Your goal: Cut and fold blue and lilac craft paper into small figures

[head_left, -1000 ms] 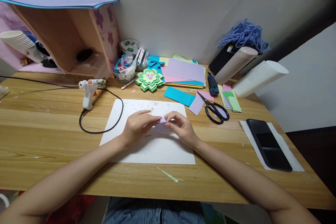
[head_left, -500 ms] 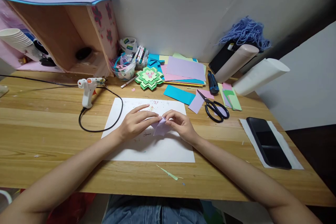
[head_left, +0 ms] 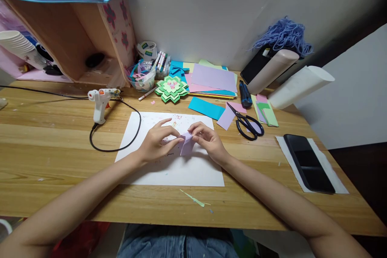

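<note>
Between my hands is a small piece of folded lilac paper (head_left: 187,145), held just above a white sheet (head_left: 193,175) that has specks and marks on it. My left hand (head_left: 159,142) pinches the lilac paper's left edge between thumb and finger, its other fingers raised. From the other side, my right hand (head_left: 208,140) grips the upper right corner with thumb and fingertips. Part of the paper is hidden behind the fingers.
A white glue gun (head_left: 101,105) with its looped cord stands left. Black scissors (head_left: 246,123) lie right, near a blue paper strip (head_left: 206,108). Behind are a green paper flower (head_left: 171,89) and stacked coloured paper (head_left: 214,77). A phone (head_left: 308,163) rests far right.
The fingers of my left hand have drawn back and lifted a little from the lilac paper. The paper has turned and shows a wider face.
</note>
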`<act>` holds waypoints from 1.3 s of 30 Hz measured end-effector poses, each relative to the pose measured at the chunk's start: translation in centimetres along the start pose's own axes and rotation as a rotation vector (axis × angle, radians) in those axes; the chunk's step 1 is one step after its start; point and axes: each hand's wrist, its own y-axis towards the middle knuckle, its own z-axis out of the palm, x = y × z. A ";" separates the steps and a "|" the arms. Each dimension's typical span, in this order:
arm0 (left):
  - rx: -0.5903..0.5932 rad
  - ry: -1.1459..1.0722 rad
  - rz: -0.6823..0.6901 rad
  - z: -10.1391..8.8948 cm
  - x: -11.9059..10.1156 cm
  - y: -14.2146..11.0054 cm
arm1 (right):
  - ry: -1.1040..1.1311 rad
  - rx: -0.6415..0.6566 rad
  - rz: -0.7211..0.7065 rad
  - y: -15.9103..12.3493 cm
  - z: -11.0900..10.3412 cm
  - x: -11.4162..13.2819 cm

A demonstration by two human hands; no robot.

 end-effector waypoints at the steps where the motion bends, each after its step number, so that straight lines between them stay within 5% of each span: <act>1: -0.008 -0.010 -0.011 0.0 0.0 0.0 | -0.010 -0.009 -0.004 0.0 0.0 0.0; 10: -0.089 -0.027 0.005 0.1 0.2 -0.1 | -0.033 -0.015 0.011 0.0 0.0 0.1; 16: -0.055 0.016 0.132 -0.2 0.8 -0.1 | -0.041 -0.018 0.026 0.1 0.0 0.2; 39: 0.002 0.005 0.169 -0.2 0.6 0.2 | -0.127 0.066 -0.009 -0.2 0.1 0.4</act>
